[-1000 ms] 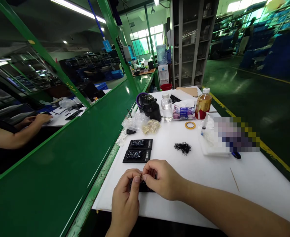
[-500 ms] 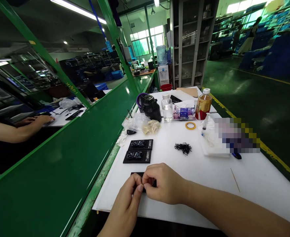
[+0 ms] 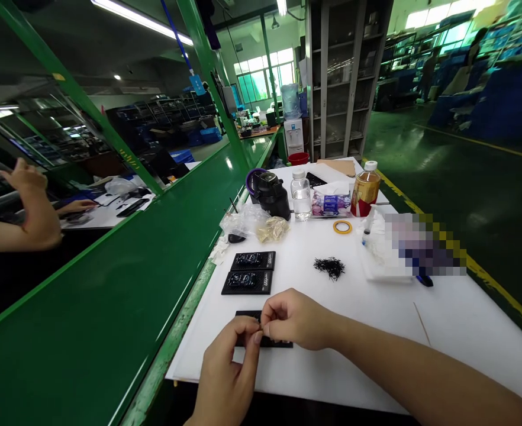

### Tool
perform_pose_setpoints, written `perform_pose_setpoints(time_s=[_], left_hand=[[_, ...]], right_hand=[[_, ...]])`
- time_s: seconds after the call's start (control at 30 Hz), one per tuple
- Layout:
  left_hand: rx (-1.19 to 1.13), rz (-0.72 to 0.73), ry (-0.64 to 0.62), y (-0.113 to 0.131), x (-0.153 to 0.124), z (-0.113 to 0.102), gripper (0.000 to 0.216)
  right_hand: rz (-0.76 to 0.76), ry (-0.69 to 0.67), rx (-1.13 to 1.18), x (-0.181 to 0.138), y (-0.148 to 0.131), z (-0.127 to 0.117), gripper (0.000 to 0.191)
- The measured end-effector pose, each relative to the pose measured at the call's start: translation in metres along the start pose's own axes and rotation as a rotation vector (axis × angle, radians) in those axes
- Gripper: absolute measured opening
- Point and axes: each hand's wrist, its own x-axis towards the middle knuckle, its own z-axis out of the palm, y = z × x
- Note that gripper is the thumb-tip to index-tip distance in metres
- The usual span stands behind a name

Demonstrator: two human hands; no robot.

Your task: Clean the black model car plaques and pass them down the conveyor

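Note:
My left hand [image 3: 232, 361] and my right hand [image 3: 297, 321] meet fingertip to fingertip over a black rectangular plate [image 3: 283, 344] near the table's front edge. Both pinch at the same spot; whatever is between the fingertips is too small to make out. My fingers cover most of that plate. Farther back, two more black plates, an upper one [image 3: 267, 260] and a lower one [image 3: 247, 290], lie one behind the other, each with a glossy raised piece and pale lettering. To their right is a loose pile of short black strips [image 3: 329, 267].
Behind stand a black jug [image 3: 272, 195], a clear bottle [image 3: 301, 198], a tissue pack [image 3: 331, 203] and a drink bottle [image 3: 366, 189]. A yellow tape roll [image 3: 342, 227], syringe [image 3: 367, 229], thin stick [image 3: 422, 324] and plastic bags [image 3: 247, 220] lie about. A green partition [image 3: 110, 319] borders the left.
My hands have shifted slightly and the fingers have lifted and parted a little, showing more of the plate beneath. Beyond the partition, another person has raised an arm.

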Motion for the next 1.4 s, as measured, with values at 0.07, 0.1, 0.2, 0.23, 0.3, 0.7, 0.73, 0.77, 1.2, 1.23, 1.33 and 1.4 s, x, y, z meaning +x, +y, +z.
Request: perform_pose_setpoints(time_s=[0.07,0.1,0.2,0.23,0.3,0.7,0.73,0.77,1.2,1.23,1.33,1.4], left_hand=[[0.049,0.102,0.045,-0.003,0.000,0.000,0.006],[0.066,0.143,0.054,-0.004,0.000,0.000,0.006],[0.099,0.230,0.057,-0.004,0.001,-0.001,0.010],[0.105,0.244,0.055,-0.003,0.002,-0.001,0.011],[0.103,0.247,0.050,-0.001,0.003,-0.002,0.012],[0.059,0.194,0.091,-0.008,0.004,0.002,0.010],[0.057,0.149,0.098,-0.010,0.005,0.003,0.012],[0.058,0.095,0.112,-0.013,0.005,0.003,0.014],[0.252,0.068,0.179,-0.053,-0.015,-0.021,0.010],[0.267,0.080,0.183,-0.054,-0.016,-0.020,0.010],[0.309,0.118,0.205,-0.055,-0.016,-0.016,0.007],[0.336,0.142,0.203,-0.057,-0.015,-0.014,0.007]], right_hand=[[0.015,-0.011,0.029,0.001,0.001,-0.001,0.003],[0.024,-0.012,0.040,0.001,0.001,-0.001,0.004],[0.051,-0.014,0.069,0.001,0.001,-0.002,0.005],[0.060,-0.021,0.083,0.001,0.000,-0.003,0.006],[0.078,-0.045,0.121,0.001,-0.001,-0.004,0.007],[0.096,-0.100,0.160,0.003,0.000,-0.008,0.005],[0.079,-0.095,0.097,0.001,-0.003,-0.010,0.007],[0.038,-0.073,-0.019,-0.002,-0.008,-0.011,0.008],[-0.229,-0.049,-1.196,-0.029,-0.002,-0.007,0.034],[-0.243,-0.043,-1.206,-0.027,0.004,-0.004,0.034],[-0.278,-0.032,-1.210,-0.019,0.013,0.007,0.034],[-0.296,-0.022,-1.184,-0.013,0.015,0.015,0.034]])
